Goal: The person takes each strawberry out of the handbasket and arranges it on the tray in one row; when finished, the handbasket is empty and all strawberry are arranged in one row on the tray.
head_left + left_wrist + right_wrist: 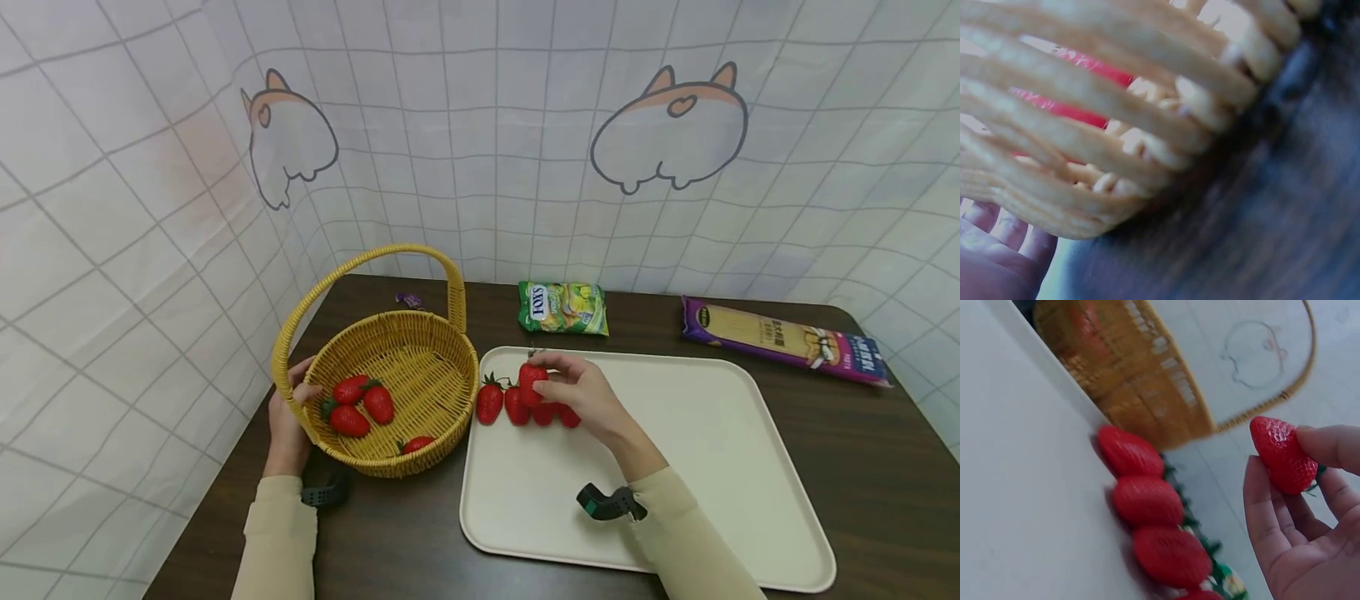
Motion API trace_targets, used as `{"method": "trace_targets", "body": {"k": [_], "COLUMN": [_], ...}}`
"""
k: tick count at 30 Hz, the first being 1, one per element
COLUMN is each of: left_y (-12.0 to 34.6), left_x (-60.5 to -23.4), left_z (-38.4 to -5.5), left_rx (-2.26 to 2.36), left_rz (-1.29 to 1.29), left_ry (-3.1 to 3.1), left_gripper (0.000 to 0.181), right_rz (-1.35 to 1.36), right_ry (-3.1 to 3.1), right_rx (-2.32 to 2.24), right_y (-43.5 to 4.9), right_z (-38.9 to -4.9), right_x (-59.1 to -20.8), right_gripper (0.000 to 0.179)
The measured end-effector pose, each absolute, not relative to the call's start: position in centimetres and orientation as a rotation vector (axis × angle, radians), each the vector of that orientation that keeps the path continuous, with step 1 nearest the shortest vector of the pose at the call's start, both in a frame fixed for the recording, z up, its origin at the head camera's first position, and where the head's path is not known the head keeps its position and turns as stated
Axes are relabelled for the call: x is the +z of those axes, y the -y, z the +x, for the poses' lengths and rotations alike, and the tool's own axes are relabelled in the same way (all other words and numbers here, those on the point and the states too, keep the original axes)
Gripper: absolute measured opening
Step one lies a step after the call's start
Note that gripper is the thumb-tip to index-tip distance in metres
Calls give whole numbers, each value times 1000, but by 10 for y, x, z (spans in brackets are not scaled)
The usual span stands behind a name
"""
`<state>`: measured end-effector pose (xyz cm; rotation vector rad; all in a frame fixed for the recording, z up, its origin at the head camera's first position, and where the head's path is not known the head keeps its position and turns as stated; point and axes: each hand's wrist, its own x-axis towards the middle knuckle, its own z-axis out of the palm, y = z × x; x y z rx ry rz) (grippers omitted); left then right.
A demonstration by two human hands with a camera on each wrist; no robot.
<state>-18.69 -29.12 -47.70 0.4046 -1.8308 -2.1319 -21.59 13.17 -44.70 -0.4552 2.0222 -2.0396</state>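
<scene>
My right hand [581, 392] pinches a red strawberry [1282, 453] between thumb and fingers, lifted over the far left part of the cream tray [555, 521]. Beneath it, several strawberries [1147, 500] lie in a row along the tray's left end, partly covered by the hand in the head view. To the left stands a yellow wicker basket [420, 367] with a tall arched handle. Several strawberries [349, 421] are inside it. My left hand [287, 425] holds the basket's left side, thumb at the rim; in the left wrist view its fingers [1010, 231] show beside the weave.
Behind the tray lies a green candy bag [562, 308]. A long purple pasta packet [783, 340] rests at the back right of the dark table [390, 533]. A small purple wrapped piece [409, 301] sits behind the basket. A grid-patterned curtain [480, 125] closes off the back.
</scene>
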Motion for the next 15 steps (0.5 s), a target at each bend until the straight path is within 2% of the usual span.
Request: {"method": "trace_targets", "body": {"k": [8, 15], "left_y": [290, 289], "left_x": [-474, -473], "left_z": [-185, -184], "left_rx": [-2115, -2132], "left_rz": [441, 413], "left_ry": [1833, 1823], "left_gripper": [46, 46], "right_rz": [-357, -331], "right_ry": [-2050, -2189], "right_rx": [-2198, -2046], "right_y": [-168, -208], "right_z": [-219, -223], "right_x": [-444, -443], "right_gripper": [36, 39]}}
